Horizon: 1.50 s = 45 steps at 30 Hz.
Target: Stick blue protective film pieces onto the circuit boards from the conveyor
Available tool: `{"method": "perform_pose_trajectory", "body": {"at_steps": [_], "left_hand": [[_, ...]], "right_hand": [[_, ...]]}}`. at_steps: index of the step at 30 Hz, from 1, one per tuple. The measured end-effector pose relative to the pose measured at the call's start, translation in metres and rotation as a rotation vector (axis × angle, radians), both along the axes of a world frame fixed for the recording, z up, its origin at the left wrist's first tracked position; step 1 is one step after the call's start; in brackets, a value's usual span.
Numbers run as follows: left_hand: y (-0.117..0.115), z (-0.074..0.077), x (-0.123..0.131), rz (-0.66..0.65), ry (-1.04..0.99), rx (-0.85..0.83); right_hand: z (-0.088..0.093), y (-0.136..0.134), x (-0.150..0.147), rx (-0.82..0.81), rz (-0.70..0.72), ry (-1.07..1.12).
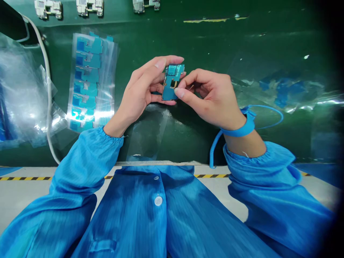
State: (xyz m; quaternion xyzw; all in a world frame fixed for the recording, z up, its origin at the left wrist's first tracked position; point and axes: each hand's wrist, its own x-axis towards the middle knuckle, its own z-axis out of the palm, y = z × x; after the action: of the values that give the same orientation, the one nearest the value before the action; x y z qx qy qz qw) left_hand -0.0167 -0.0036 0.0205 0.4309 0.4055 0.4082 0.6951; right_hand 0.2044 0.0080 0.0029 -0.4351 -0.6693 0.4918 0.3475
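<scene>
A small circuit board (170, 91) with a blue face is held above the green table, tilted toward me. My left hand (146, 80) is closed on it from the left, thumb at its upper left edge and fingers behind and below. From the right, my right hand (208, 93) pinches the board's lower right edge between thumb and index finger. Whether a separate small piece sits in that pinch is hidden. A blue wrist strap (240, 128) with a coiled cord circles my right wrist.
A clear sheet carrying several blue die-cut films (88, 75) lies left of my hands. Several metal-shielded boards (90, 7) stand along the back. A white cable (47, 71) and clear plastic bags (21, 93) are at the far left. The green table (268, 46) ends near my body.
</scene>
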Motion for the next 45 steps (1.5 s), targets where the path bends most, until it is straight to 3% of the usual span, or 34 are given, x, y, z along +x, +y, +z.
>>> {"method": "perform_pose_trajectory", "body": {"at_steps": [45], "left_hand": [[-0.0016,0.0017,0.0029,0.018,0.034,0.009]], "right_hand": [[-0.0025,0.0003,0.0009,0.025,-0.006,-0.021]]}}
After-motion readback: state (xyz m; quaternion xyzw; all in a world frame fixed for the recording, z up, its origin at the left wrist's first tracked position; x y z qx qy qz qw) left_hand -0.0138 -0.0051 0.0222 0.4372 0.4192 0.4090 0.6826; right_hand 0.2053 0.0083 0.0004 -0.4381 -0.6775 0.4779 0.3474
